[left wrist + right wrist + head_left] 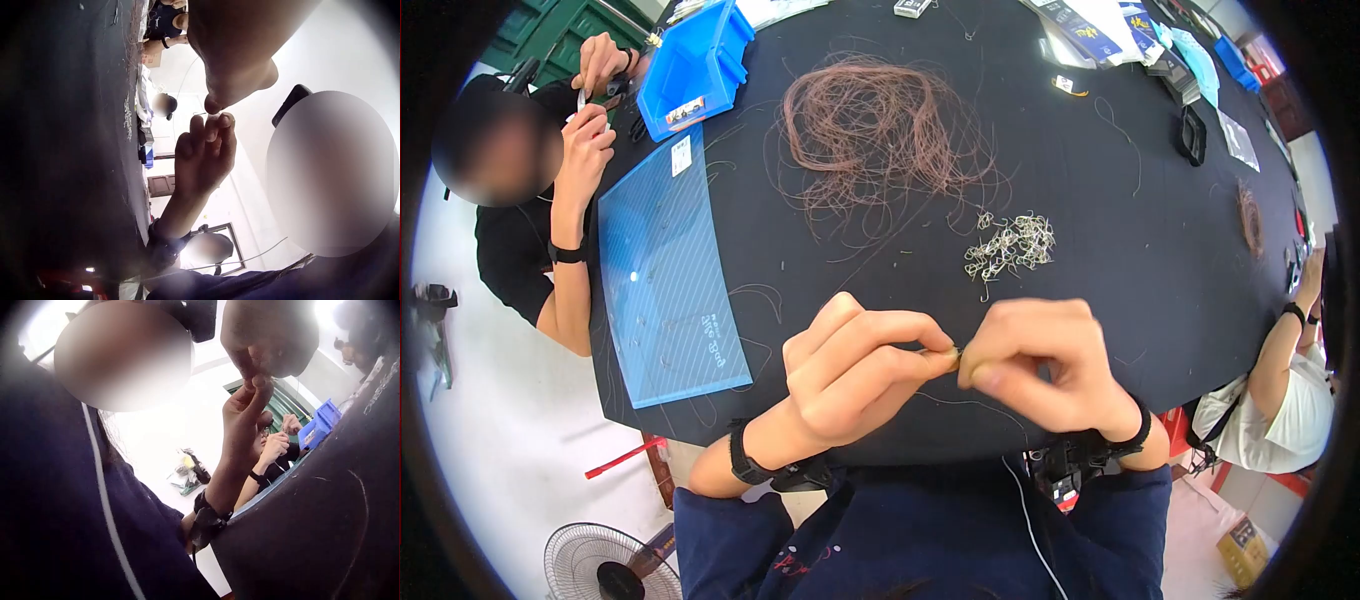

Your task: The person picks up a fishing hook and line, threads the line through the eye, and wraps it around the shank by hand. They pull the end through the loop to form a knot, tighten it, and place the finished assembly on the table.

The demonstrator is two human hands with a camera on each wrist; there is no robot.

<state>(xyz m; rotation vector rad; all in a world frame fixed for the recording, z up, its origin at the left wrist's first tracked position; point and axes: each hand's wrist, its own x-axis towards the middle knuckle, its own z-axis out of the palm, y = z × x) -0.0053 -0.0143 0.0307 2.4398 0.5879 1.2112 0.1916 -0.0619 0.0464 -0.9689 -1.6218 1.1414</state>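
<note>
Above the near table edge in the head view, my left hand [855, 375] and right hand [1050, 365] meet fingertip to fingertip. Both pinch a tiny item [957, 353], mostly hidden by the fingers and too small to identify. Below the hands runs a thin pale line [980, 403]; where it ends is unclear. Both wrist views show the pinch from the side: left hand [240, 56] over right hand [206, 156], and right hand [269, 337] over left hand [247, 419]. Beyond the hands lie a pile of small metal hooks [1010, 245] and a tangled brown line bundle [870, 125].
A blue translucent sheet [665, 290] lies at the left, with a blue bin [695, 70] behind it. Papers and packets [1090, 35] are at the back right, near a black ring-shaped object [1191, 135]. Other people sit at the left and right edges.
</note>
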